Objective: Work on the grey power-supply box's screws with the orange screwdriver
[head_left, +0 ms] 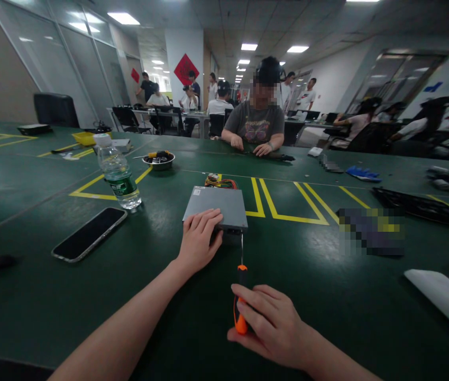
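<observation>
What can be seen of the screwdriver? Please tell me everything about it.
The screwdriver has an orange and black handle, plastic-looking, and a thin, metal-looking shaft. It points away from the person, its handle between the thumb and fingers of the right hand. The shaft's far end is at the near side of the grey box, close to the right corner; whether it sits in a screw is too small to tell.

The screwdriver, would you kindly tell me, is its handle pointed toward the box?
No, the screwdriver has its metal shaft toward the box, with its handle at the opposite end.
</observation>
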Tool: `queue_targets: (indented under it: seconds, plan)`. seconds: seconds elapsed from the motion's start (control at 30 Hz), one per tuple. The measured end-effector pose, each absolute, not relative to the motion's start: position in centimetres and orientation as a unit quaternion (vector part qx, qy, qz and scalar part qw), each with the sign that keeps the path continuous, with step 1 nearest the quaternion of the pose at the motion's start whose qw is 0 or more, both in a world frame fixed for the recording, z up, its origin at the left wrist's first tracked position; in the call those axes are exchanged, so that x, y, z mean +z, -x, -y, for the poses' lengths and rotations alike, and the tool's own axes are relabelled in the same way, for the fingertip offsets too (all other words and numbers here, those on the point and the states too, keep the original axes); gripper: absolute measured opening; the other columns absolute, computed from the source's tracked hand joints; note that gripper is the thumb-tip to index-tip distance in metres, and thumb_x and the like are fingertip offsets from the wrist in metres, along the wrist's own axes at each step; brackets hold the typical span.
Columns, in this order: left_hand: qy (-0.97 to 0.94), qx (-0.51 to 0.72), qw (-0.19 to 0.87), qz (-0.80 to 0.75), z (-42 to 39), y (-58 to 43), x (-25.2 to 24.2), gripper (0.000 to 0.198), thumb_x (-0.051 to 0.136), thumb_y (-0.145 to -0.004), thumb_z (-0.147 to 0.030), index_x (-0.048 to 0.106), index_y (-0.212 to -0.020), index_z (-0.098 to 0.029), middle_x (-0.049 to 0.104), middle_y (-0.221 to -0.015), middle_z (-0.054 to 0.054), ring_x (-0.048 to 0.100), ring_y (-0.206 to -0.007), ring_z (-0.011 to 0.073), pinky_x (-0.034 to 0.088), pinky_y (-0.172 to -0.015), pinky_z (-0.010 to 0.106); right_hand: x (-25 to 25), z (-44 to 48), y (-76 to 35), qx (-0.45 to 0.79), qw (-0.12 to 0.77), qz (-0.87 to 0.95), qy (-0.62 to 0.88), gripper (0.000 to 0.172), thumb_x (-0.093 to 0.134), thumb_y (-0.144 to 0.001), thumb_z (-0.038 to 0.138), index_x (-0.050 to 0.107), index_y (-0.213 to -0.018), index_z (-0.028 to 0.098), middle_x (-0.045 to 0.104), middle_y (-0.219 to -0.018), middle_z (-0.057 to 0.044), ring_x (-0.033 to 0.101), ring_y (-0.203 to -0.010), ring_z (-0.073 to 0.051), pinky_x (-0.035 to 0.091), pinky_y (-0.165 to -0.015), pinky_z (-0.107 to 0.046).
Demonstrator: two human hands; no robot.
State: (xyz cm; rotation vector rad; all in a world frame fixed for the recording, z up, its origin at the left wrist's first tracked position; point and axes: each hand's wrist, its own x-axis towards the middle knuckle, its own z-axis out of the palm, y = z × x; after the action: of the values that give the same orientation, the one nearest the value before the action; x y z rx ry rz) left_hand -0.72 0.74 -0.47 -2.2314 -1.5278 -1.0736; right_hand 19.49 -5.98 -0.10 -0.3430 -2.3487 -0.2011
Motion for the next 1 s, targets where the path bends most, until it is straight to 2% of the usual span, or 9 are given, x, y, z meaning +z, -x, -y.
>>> queue_targets:
  seconds: [0.53, 1.0]
  plan:
    - [0.754, -0.377, 0.117, 0.525, -0.88, 0.59, -0.63, 0.029, 0.049, -0.084, -0.024, 0.049, -0.113, -0.024, 0.055, -0.124, 0.004, 0.046, -0.116, 0.0207, 0.029, -0.095, 0.040, -0.05, 5.92, -19.17, -0.064, 0.357, 0.926, 0.109, 0.026, 0.056, -0.083, 0.026, 0.051, -0.102, 0.010, 0.065, -0.101, -0.017, 0.064, -0.083, -0.017, 0.051, -0.076, -0.028]
    - [0.754, -0.376, 0.116, 0.526, -0.86, 0.55, -0.61, 0.029, 0.049, -0.084, -0.023, 0.048, -0.112, -0.023, 0.055, -0.124, 0.003, 0.045, -0.117, 0.0201, 0.027, -0.096, 0.040, -0.16, 5.80, -19.06, -0.059, 0.348, 0.929, 0.110, 0.024, 0.054, -0.084, 0.026, 0.050, -0.102, 0.010, 0.065, -0.102, -0.017, 0.064, -0.082, -0.017, 0.052, -0.073, -0.030]
